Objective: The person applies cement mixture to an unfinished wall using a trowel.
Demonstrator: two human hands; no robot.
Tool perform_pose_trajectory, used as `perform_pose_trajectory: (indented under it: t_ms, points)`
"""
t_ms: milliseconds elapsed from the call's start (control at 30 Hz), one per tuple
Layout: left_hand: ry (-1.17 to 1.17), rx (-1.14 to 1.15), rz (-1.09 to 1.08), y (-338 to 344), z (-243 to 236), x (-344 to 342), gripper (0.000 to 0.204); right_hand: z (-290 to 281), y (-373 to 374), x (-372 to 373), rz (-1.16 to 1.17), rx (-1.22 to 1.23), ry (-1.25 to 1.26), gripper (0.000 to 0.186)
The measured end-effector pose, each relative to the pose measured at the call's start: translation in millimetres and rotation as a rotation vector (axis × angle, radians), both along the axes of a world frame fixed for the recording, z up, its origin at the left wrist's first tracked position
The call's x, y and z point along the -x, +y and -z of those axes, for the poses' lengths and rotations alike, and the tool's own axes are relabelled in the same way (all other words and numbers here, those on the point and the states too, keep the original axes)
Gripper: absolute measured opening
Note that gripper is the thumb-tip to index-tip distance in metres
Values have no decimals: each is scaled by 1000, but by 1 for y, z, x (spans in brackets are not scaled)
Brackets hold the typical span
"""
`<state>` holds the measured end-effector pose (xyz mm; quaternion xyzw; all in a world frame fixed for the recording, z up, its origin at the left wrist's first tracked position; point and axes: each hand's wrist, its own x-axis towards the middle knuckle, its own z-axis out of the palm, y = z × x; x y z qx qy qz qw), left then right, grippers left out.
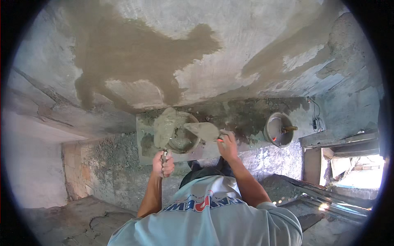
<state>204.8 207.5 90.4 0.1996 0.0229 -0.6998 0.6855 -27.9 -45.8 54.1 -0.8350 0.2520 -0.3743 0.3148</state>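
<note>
Two hands (pixel 163 164) (pixel 228 146), two held tools (pixel 165 153) (pixel 204 130), two buckets (pixel 196 144) (pixel 266 130)

I've one head-worn fisheye: facing down from just this side of the mortar bucket (pixel 191 144), fairly near, wide enough for the wall (pixel 234 45) beyond it.

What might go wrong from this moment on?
The mortar heaped on the handled tool in the left hand might slide off, perhaps missing the nearer bucket. The trowel in the right hand reaches past that bucket's rim, so residue could drip outside. The yellowish handle jutting over the other bucket's rim might get knocked.
</note>
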Motion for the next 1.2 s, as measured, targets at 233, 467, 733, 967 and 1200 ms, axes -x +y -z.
perform_pose_trajectory:
  t_ms: [233,467,733,967,1200]
  points:
    - [-87,-84,-277,9,-10,18,40,-41,-63,173,476,-73,239,27]
    - [-152,-134,-425,-34,7,75,40,-62,-171,324,914,-364,839,33]
    - [-231,-179,-406,-68,-9,105,37,-9,-251,324,659,-555,917,48]
    - [-334,-248,-377,-74,-23,110,37,-13,-190,280,636,-153,549,31]
    - [-349,-266,-309,-84,-26,86,37,43,-73,212,-501,-464,692,32]
